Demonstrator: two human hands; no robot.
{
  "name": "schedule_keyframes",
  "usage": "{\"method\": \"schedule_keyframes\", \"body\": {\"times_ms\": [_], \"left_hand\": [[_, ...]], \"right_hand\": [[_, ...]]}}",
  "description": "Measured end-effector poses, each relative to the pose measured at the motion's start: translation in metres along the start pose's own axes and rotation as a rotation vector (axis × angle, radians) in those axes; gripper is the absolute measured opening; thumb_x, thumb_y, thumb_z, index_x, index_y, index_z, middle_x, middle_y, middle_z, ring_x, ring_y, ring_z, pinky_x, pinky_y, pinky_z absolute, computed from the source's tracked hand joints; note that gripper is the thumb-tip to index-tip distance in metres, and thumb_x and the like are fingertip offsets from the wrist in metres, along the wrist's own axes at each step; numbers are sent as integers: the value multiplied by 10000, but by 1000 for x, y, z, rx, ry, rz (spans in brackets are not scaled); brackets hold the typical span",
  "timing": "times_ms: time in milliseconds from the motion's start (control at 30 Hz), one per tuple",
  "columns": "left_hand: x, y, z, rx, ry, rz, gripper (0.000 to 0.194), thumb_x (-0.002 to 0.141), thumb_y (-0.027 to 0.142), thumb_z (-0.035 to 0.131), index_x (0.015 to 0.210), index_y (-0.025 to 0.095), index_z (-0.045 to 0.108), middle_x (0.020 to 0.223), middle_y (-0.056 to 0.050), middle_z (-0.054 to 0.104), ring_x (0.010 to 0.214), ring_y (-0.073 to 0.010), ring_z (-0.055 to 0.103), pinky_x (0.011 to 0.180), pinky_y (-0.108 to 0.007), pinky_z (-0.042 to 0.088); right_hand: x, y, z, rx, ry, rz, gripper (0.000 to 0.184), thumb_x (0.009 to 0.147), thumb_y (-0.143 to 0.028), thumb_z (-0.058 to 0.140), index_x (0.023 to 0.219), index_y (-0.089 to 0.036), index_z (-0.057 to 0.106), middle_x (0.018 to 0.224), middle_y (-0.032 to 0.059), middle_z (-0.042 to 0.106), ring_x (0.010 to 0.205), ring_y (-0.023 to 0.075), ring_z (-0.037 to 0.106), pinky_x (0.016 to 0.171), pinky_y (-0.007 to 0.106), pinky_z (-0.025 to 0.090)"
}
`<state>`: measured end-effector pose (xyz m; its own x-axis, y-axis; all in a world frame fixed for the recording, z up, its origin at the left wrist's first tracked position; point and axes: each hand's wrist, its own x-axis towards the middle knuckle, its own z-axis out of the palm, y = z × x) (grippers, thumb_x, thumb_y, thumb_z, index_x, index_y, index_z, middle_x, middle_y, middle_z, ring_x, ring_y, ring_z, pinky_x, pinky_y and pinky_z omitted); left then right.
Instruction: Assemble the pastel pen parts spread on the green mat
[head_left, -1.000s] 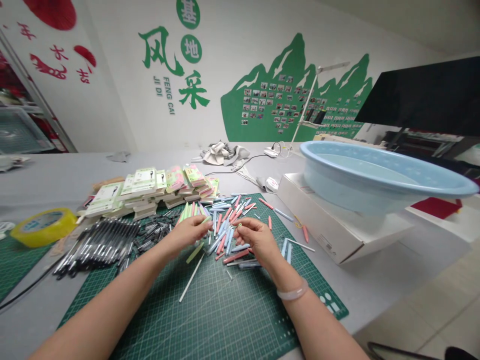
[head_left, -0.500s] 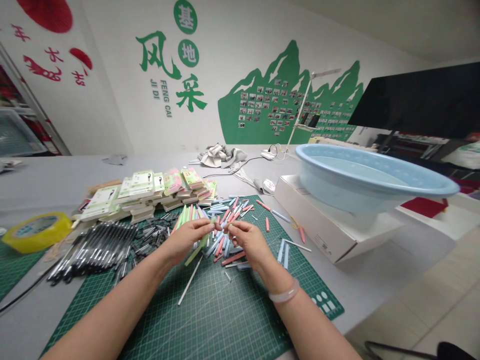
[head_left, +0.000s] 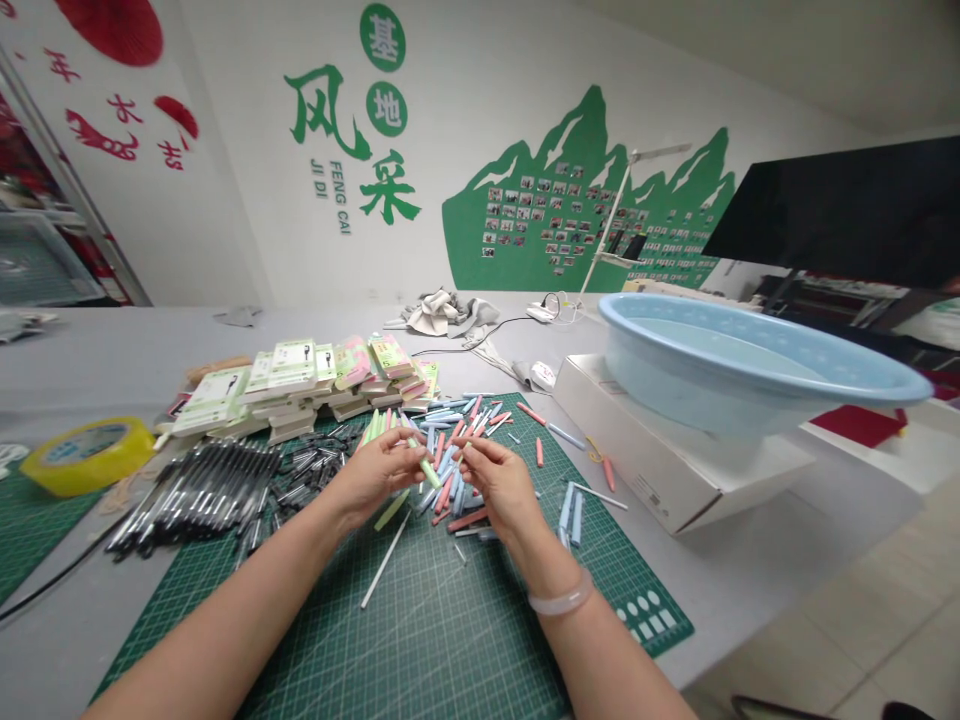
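My left hand [head_left: 382, 470] is closed on a light green pen barrel [head_left: 429, 471], which slants down to the right past the fingertips. Just to its right, my right hand [head_left: 499, 482] pinches a small pale piece, too small to name, between thumb and forefinger. The hands are a short way apart. Around and beyond them lies a loose heap of blue and pink pen barrels [head_left: 442, 494]. Another green barrel [head_left: 391, 510] rests below my left hand, and a thin white stick [head_left: 386, 560] lies nearer me on the green cutting mat [head_left: 352, 650].
Clear pens with black parts [head_left: 199, 495] lie in a row at left, beside yellow tape [head_left: 127, 450]. Stacked small boxes [head_left: 292, 365] stand behind. At right, a blue basin [head_left: 675, 370] sits on a white box [head_left: 660, 470]. Grey-white cloths [head_left: 442, 312] lie at the back.
My hands came together half a second ago and are now slightly apart again. The green barrel in my left hand now points down to the right.
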<state>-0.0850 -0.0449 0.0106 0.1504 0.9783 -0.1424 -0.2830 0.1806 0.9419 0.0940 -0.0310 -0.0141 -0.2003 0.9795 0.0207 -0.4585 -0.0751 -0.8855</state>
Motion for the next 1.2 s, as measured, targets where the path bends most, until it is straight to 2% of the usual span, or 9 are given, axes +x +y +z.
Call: {"method": "schedule_keyframes", "body": {"times_ms": [200,467,667,800,933,1067,1133,1200], "left_hand": [[8,-17,1,-287,130,-97,133,717,-5,635,766,102,573,809,-65,643,818,-146,666,767,-212,553],[2,-21,15,-343,160,-94,103,741,-1,619,720,90,576,792,-69,652,810,-151,678,749,-200,574],[-2,-28,26,-398,162,-93,159,750,-26,594,655,94,552,781,-70,653,812,-142,673,766,-195,570],[-2,-35,33,-473,171,-64,147,755,-34,579,682,92,568,805,-74,656,848,-145,666,797,-202,561],[-6,-42,38,-529,123,-55,89,757,14,609,747,98,580,866,-76,658,890,-154,659,811,-208,552],[-13,-45,43,-449,-10,-103,146,727,111,682,818,143,572,796,-37,656,794,-136,665,754,-234,558],[-15,-43,43,-387,-63,-69,197,704,149,710,845,164,573,789,-20,654,755,-129,659,757,-261,550],[-15,-40,43,-339,-74,0,217,679,166,730,843,167,589,815,-10,648,753,-122,646,785,-277,534]], "right_hand": [[-3,-3,0,22,28,-83,256,693,-288,709,914,-159,704,812,50,690,637,97,590,593,200,490],[-3,-6,1,21,110,-178,255,712,-307,692,920,-160,686,864,71,692,659,123,601,636,251,503],[-7,-10,6,-134,149,-298,274,734,-321,663,980,-201,663,793,30,669,602,120,545,543,238,446],[-13,-14,8,-231,183,-371,199,748,-322,639,906,-207,676,848,32,669,579,118,508,509,242,405],[-19,-19,12,-330,214,-435,176,761,-311,616,882,-213,699,914,44,684,714,167,567,600,279,437],[-24,-21,16,-387,186,-464,159,773,-280,599,875,-219,704,909,42,691,807,192,589,728,316,445],[-25,-21,16,-399,172,-453,151,775,-271,594,865,-224,706,901,39,694,842,200,592,779,329,435],[-25,-21,16,-401,173,-424,153,776,-278,594,872,-232,705,892,33,694,804,195,592,768,331,438]]}}
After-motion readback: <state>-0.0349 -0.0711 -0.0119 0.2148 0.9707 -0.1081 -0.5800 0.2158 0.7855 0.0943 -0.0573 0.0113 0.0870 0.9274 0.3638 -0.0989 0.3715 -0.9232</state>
